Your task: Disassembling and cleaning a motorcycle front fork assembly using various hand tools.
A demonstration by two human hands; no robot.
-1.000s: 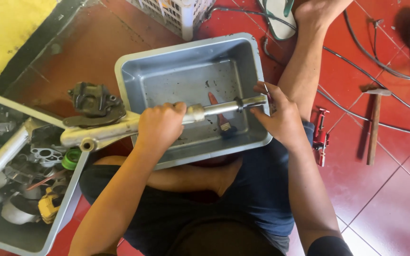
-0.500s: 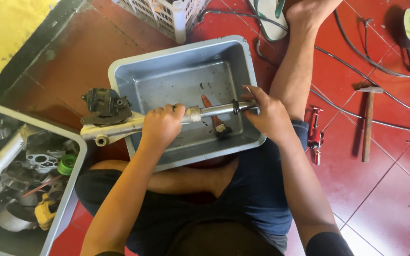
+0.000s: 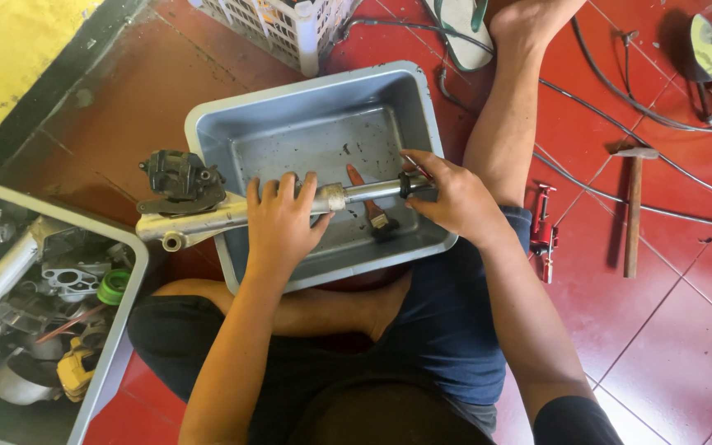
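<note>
Far left: grey tray of metal parts [image 3: 129, 247] on the red tile floor [image 3: 677, 346], holding silver castings, a green ring [image 3: 114, 287] and a yellow piece. Next, a black brake caliper [image 3: 179, 177] sits at the left end of a silver fork leg [image 3: 208, 221], which lies across the rim of the grey plastic tub [image 3: 306, 99]. Left hand [image 3: 280, 227] wraps over the fork leg where it meets the tub's left wall, fingers curled down on top, closed around the tube. The thinner chrome tube [image 3: 364, 192] runs right over the tub interior. A paintbrush with a red handle [image 3: 370, 202] lies on the tub bottom just under the tube. Right hand [image 3: 453, 198] grips the right end of the chrome tube near a dark ring, fingers closed on it. White crate [image 3: 290, 29] above the tub. Right of the person's leg: red tool [image 3: 544, 235], hammer [image 3: 632, 206], cables [image 3: 620, 115] on the floor, well apart from the tub.
</note>
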